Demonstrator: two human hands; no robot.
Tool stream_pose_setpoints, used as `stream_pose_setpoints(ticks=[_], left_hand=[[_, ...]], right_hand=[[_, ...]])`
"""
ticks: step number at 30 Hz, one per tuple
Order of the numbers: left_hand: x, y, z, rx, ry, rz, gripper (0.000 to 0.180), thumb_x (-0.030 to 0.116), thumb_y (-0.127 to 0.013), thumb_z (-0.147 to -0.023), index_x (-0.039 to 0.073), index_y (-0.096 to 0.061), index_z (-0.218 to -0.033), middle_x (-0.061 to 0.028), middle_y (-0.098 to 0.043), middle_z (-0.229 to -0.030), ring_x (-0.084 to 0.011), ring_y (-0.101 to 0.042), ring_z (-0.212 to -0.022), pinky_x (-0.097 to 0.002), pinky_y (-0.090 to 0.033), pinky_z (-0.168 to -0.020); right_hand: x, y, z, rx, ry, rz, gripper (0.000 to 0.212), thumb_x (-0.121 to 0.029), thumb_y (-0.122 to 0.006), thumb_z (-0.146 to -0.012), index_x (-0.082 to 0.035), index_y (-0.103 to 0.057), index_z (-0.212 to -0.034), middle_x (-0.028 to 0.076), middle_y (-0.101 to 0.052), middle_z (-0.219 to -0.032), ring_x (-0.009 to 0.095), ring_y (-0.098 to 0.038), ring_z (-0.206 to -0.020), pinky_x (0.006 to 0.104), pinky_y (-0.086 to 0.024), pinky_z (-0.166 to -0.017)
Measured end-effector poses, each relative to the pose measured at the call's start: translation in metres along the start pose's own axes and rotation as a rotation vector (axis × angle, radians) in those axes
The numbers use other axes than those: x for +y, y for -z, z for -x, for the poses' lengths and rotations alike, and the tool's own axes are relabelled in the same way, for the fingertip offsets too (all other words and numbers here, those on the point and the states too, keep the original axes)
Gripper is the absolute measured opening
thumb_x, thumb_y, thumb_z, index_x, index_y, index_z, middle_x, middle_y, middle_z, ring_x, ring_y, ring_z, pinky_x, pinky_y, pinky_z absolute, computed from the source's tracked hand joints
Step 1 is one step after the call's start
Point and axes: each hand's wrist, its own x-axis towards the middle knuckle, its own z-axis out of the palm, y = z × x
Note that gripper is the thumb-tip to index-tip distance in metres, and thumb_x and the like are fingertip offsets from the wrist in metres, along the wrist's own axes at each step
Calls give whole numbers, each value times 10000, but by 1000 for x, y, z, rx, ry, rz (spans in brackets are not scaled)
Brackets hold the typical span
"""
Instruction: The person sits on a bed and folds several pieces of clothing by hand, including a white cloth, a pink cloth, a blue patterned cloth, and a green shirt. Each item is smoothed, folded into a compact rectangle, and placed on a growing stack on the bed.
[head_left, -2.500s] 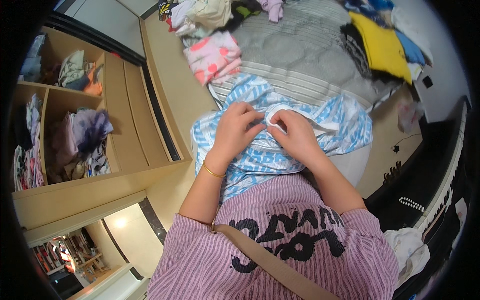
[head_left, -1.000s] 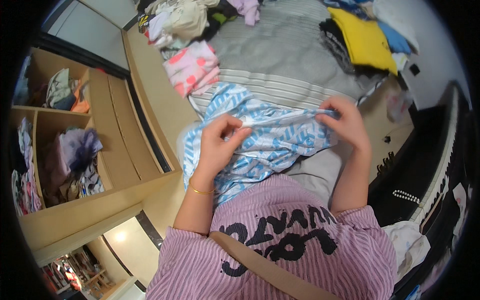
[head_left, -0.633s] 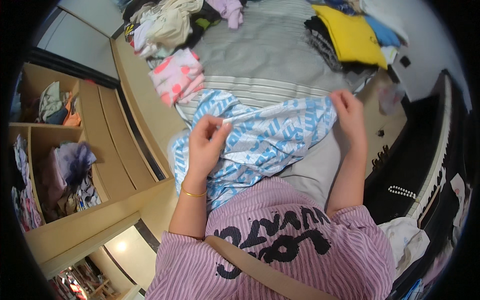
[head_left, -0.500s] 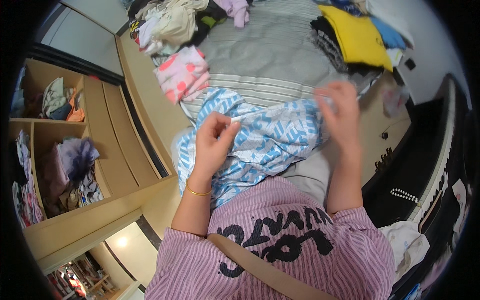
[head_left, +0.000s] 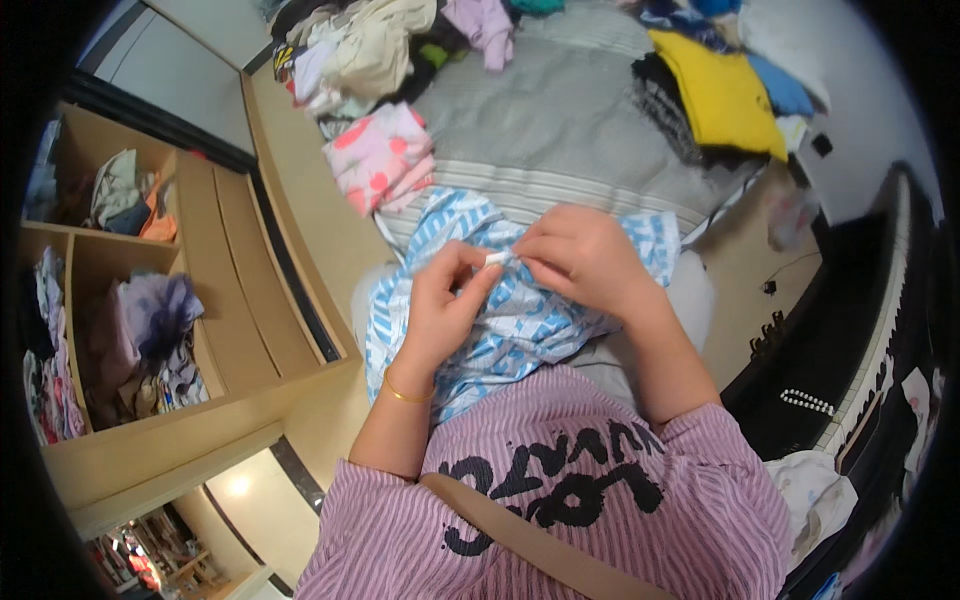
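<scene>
Across my lap and the near edge of the bed lies a blue-and-white patterned garment [head_left: 525, 345], loosely bunched. My left hand [head_left: 440, 305] is closed in a pinch on it, with a small white piece [head_left: 495, 258] between thumb and forefinger. Whether that piece is a folded edge or a tag, I cannot tell. Right beside it, my right hand [head_left: 590, 262] is closed too, its fingertips pinching the cloth. The spot between the two pinches is partly hidden by the fingers.
Beyond my hands is a grey striped bed [head_left: 560, 110]. A pink spotted cloth [head_left: 378, 160] and a clothes pile [head_left: 370, 55] lie at its left, a yellow garment [head_left: 715, 90] at its right. Wooden shelves [head_left: 195, 410] with clothes stand left, a keyboard instrument [head_left: 850, 420] right.
My right hand has come left from the garment's right side to meet my left hand, and its fingers have closed on the cloth. My left hand keeps its pinch.
</scene>
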Motion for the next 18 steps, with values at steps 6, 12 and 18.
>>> stream_pose_setpoints(ticks=[6,12,18], left_hand=[[5,0,6,16,19,-83,100,72,-731,-979,34,-643,-1004,31,-638,-851,-14,-502,-711,-201,-384,-609],[65,97,-34,-65,-235,-730,557,241,-878,-834,56,-651,-1307,-62,-672,-1073,-175,-604,-934,-332,-503,-815],[208,193,-116,-175,68,-805,392,401,-859,-884,37,-771,-1000,14,-695,-869,-82,-612,-776,-277,-515,-699]], right_hand=[[-2,-10,7,32,-11,19,125,-97,-773,-794,-79,-748,-916,70,-743,-920,285,-712,-851,395,-581,-734],[18,45,-37,207,-267,50,174,-171,-507,-1071,-70,-608,-1170,226,-681,-938,442,-668,-908,490,-529,-757],[14,175,-165,386,59,296,190,-196,-524,-1088,-43,-582,-1184,213,-669,-973,386,-664,-889,406,-519,-784]])
